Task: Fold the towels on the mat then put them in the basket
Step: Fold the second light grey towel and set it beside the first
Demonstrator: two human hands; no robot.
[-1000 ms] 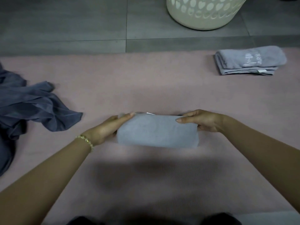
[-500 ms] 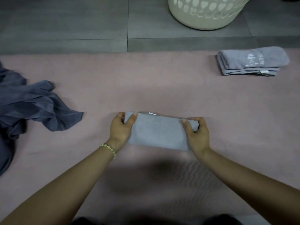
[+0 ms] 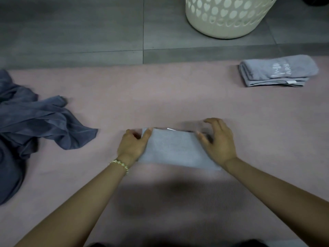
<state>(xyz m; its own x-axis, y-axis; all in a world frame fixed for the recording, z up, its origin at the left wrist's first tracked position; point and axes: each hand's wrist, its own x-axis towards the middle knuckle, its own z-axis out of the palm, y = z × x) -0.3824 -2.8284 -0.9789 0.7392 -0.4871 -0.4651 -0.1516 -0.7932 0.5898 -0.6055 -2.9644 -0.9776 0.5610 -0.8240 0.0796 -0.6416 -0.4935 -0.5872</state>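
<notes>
Head view: the light grey folded towel (image 3: 175, 150) lies mid-mat on the pink mat (image 3: 160, 97). The left hand (image 3: 132, 146) pinches its left end. The right hand (image 3: 219, 141), gripping half a second ago, now spreads open. Folding looks finished, with the cream perforated plastic basket (image 3: 229, 16) next.

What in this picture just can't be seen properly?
All in the head view:
Basket: the top edge cuts off its rim, so what is inside is hidden.
Dark blue cloth: cut off by the left edge, so its full size is unknown.
Right hand: motion blur; unclear whether its fingers touch the light grey towel.
Folded towel: its stitched lettering is too small to read reliably.
</notes>
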